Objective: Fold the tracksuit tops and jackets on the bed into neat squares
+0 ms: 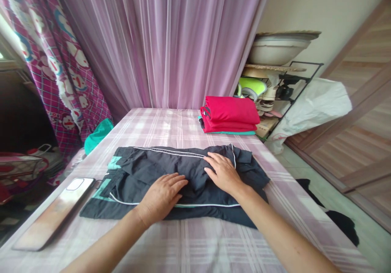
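Note:
Dark pants with white piping lie folded lengthwise across the checked cloth, their gathered waistband and teal patches towards the left. My left hand rests flat on the near middle of the fabric, fingers stretched out to the right. Farther right, my right hand lies palm down on the pants, its fingers pointing to the upper left and slightly spread. Neither hand grips the fabric. Beyond the pants, a folded stack of clothes sits at the far right, red on top with a teal layer underneath.
A phone lies at the table's left edge. The checked tablecloth reaches the purple curtain. On the right stand a rack with basins and shoes, a white plastic bag and a wooden door.

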`<state>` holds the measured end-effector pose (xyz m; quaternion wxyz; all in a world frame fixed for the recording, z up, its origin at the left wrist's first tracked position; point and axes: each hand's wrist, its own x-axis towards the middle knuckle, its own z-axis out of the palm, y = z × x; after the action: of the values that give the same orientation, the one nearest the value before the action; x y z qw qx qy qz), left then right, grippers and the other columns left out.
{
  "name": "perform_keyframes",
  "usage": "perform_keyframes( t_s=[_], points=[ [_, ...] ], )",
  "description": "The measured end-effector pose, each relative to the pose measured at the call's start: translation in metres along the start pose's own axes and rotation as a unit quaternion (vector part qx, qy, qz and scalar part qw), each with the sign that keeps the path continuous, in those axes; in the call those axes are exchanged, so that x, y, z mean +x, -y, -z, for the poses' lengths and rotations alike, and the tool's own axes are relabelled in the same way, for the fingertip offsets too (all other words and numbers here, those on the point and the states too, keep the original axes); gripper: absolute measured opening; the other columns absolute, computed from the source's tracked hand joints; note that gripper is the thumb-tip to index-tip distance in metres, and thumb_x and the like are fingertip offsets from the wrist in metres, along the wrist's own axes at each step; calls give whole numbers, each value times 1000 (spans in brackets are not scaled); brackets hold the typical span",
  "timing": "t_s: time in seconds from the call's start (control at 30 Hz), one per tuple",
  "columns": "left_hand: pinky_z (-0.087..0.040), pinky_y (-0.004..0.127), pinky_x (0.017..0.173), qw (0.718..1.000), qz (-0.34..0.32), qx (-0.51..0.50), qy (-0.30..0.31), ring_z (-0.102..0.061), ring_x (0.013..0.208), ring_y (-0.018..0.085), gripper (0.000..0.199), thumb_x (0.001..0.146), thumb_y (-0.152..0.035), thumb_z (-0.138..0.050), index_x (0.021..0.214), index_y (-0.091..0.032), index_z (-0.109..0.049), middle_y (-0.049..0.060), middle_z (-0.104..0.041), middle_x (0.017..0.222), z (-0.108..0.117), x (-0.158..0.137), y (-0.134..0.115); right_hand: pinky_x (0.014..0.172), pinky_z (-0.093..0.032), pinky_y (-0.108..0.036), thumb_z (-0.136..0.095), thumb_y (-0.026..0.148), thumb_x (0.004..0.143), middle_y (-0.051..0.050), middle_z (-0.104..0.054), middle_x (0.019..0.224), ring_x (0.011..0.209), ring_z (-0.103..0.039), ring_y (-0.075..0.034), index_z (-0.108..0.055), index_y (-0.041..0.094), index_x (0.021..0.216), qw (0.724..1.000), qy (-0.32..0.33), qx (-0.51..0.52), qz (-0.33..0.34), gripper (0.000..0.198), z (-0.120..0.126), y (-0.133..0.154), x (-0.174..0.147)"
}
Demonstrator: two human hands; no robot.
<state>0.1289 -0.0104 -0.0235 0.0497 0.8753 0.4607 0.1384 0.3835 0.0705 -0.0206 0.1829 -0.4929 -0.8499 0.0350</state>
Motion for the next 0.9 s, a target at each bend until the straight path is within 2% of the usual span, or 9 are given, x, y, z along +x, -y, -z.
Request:
perform_keyframes(
  t_s=[0.07, 0.2, 0.3, 0.4, 0.53, 0.6, 0.7, 0.8, 0.9],
  points=[
    [-43, 49, 110, 1000, 21, 18, 6, -55, 129, 27, 31, 90, -22, -55, 119, -27, -65, 6, -60, 139, 7, -12, 19, 107, -38, -51, -50, 34, 92, -11, -54, 143, 130, -49, -30, -59, 26, 134, 1000, -7, 14, -3, 43, -3, 0, 1],
    [-46, 41, 107, 1000, 14, -8, 8, -63, 119, 20, 28, 96, -23, -42, 104, -27, -69, 2, -69, 126, 8, -29, 34, 112, -33, -50, -46, 35, 95, -10, -49, 148, 136, -44, -28, -52, 27, 141, 997, -40, 47, 40, 47, 0, 4, 11],
    [-47, 41, 106, 999, 31, -20, 11, -63, 117, 21, 27, 94, -21, -42, 101, -25, -67, 2, -70, 124, 6, -34, 28, 117, -23, -54, -44, 40, 97, -9, -39, 156, 144, -33, -28, -48, 29, 144, 996, 41, 31, 77, 49, -5, 10, 10],
    [-47, 44, 106, 998, 57, -33, 11, -61, 120, 23, 21, 91, -23, -47, 101, -24, -66, 3, -67, 129, 10, -31, 17, 118, -19, -56, -43, 45, 97, -11, -34, 158, 146, -29, -28, -44, 28, 148, 988, 146, 9, 56, 53, -17, 10, 2],
    [-42, 46, 110, 998, 36, -57, -8, -60, 122, 24, 27, 92, -36, -53, 114, -25, -65, 5, -67, 130, 18, -11, -5, 118, -20, -54, -39, 44, 99, -10, -36, 157, 145, -31, -25, -44, 27, 147, 989, 140, 20, 41, 52, -24, 4, -1],
    [-41, 46, 111, 998, 7, -64, -13, -59, 123, 24, 30, 93, -38, -53, 117, -26, -66, 5, -67, 130, 17, 3, -16, 115, -29, -49, -36, 40, 99, -10, -46, 151, 139, -41, -23, -49, 25, 143, 994, 97, 38, 27, 48, -19, -4, 3],
    [-39, 48, 111, 998, -15, -67, 4, -57, 125, 26, 30, 94, -38, -53, 116, -27, -69, 4, -67, 130, 10, 18, -26, 103, -42, -41, -36, 34, 98, -8, -66, 129, 121, -58, -22, -63, 26, 128, 998, 35, 31, -39, 41, 0, -27, 3],
    [-43, 48, 108, 996, -27, -79, 37, -57, 124, 28, 26, 93, -36, -53, 107, -28, -73, 2, -70, 125, 0, 19, -26, 94, -45, -41, -49, 37, 92, -5, -74, 109, 108, -62, -25, -72, 28, 106, 994, 68, 1, -81, 28, 18, -56, -8],
    [-48, 38, 101, 994, -36, -100, 34, -64, 113, 22, 27, 95, -35, -49, 96, -27, -74, 1, -73, 115, -3, 14, -21, 93, -43, -43, -58, 36, 85, -4, -74, 99, 105, -61, -26, -73, 27, 89, 993, 114, -1, -36, 18, 26, -76, -21]
  ],
)
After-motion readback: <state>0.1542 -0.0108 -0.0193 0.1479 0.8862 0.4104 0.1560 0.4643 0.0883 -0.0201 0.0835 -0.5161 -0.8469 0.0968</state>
